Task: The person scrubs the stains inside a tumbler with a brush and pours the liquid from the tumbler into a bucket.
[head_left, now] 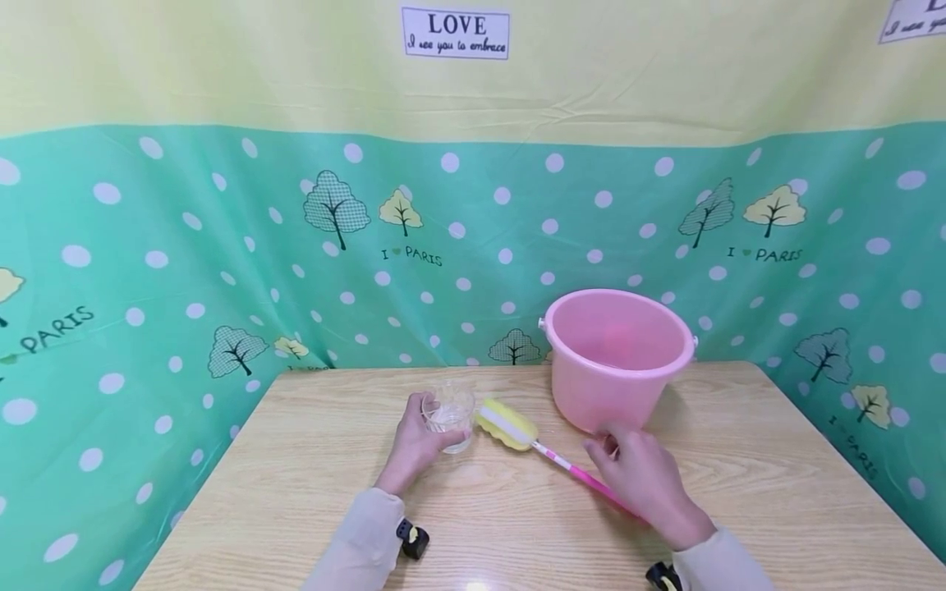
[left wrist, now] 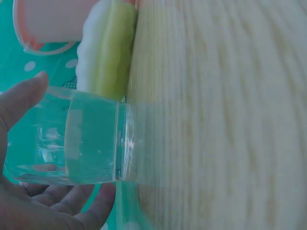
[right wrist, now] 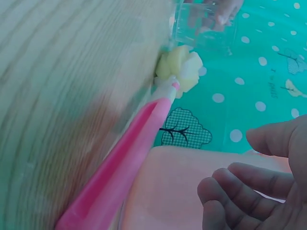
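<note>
- Cup [head_left: 454,404] is held upright on the table [head_left: 296,492] by the left hand [head_left: 414,447], thumb and fingers curved around its sides.
- Brush [head_left: 551,456] is laid flat, its sponge head [head_left: 508,425] just beside the cup; contact cannot be told.
- Nothing is held by the right hand [head_left: 645,472], fingers loosely curled over the handle [head_left: 591,483], near the bucket [head_left: 602,394].
- Progress is judged early: the cup is secured, the brush not yet gripped.

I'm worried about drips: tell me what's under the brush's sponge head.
The wooden table is under the sponge head, its grain showing around it. The patch directly beneath is covered, so any drips there cannot be seen.
</note>
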### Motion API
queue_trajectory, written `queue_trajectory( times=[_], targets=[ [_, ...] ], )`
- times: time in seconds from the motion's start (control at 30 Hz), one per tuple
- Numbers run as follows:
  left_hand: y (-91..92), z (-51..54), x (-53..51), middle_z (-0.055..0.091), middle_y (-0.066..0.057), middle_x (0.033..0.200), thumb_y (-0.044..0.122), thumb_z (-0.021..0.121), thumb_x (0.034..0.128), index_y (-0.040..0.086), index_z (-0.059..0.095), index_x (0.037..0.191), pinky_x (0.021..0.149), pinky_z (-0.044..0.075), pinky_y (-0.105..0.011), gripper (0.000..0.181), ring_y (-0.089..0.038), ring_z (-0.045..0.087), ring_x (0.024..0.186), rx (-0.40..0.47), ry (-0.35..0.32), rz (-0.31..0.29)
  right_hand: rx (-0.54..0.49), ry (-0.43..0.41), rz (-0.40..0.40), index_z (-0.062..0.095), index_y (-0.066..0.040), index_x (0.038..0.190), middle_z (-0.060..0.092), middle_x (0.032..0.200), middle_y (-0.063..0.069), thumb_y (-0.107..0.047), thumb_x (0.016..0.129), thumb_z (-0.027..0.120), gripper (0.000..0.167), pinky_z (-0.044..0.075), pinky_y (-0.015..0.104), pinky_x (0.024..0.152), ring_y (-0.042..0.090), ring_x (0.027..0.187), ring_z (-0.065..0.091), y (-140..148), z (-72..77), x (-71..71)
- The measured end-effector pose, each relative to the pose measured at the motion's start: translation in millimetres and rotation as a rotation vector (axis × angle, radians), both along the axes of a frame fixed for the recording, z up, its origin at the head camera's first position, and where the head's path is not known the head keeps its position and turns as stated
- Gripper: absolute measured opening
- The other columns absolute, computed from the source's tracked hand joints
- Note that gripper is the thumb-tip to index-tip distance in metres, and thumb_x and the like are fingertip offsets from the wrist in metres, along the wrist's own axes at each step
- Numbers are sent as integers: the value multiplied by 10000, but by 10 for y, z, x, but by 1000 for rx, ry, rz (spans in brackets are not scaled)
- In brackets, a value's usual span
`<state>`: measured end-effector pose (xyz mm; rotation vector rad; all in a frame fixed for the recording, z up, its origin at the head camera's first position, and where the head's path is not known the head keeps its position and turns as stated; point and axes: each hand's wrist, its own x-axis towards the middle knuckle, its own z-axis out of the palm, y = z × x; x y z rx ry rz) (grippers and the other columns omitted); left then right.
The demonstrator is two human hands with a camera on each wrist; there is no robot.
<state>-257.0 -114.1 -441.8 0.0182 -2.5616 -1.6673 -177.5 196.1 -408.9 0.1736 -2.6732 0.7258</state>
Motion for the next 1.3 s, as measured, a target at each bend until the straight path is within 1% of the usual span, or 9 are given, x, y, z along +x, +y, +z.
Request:
queue_trajectory(
  times=[0.13,0.3,0.43,0.57,0.8,0.9,1.03,1.13,1.3],
  targets=[
    [-5,-7,-1,496,-185,1350,255,891,636,57,373,1364,1066,329,-488,916,-364,441,1259,-3,1,-1,-40,-1,-5,638,-172,879,593,755,-61,-226,858,697,83,435,299,577,91,649,513,34,7,7],
    [-6,-9,-7,493,-197,1347,247,893,633,51,377,1359,1064,333,-488,913,-363,447,1252,0,3,0,-81,-1,-7,625,-158,920,588,792,-35,-253,905,647,99,452,310,627,115,697,520,92,40,13],
    [-8,-6,-5,487,-212,1346,241,892,633,42,380,1347,1060,336,-494,901,-367,452,1242,2,12,-6,-125,9,-12,632,-102,1037,612,867,1,-242,939,596,175,481,344,682,144,768,551,148,93,13],
    [-5,-6,-8,487,-213,1348,240,893,633,42,380,1346,1061,333,-492,901,-367,451,1242,2,12,-8,-174,22,-14,595,-38,1165,629,961,53,-231,951,571,289,502,373,730,189,856,582,214,143,-13],
    [-8,-7,-5,493,-198,1347,244,893,636,47,375,1357,1063,328,-494,910,-367,443,1252,-3,3,-6,-239,87,-28,595,-12,1118,612,1029,110,-217,956,566,263,511,395,745,260,918,591,368,232,-69],
    [-7,-3,-4,494,-194,1345,245,893,636,46,378,1352,1062,330,-497,904,-369,444,1251,-6,4,-6,-240,111,-48,605,4,1113,625,1041,133,-230,958,564,284,519,391,735,283,928,602,437,272,-77],
    [0,11,2,498,-177,1344,247,893,635,54,380,1351,1062,331,-495,902,-362,443,1254,-8,1,-2,-254,104,-62,593,11,1134,616,1075,156,-271,968,545,331,529,415,752,308,968,594,506,298,-88],
    [2,16,2,498,-171,1347,246,892,637,61,378,1356,1067,327,-488,903,-355,439,1260,-11,-4,2,-272,96,-60,579,14,1147,599,1097,169,-299,977,523,360,532,471,775,331,1003,575,532,297,-106],
    [2,7,-2,498,-172,1346,232,890,641,63,376,1354,1066,331,-480,895,-348,443,1257,-17,-7,9,-284,120,-82,570,20,1173,597,1113,185,-361,986,487,433,527,516,782,357,1022,568,547,302,-133]
  ],
)
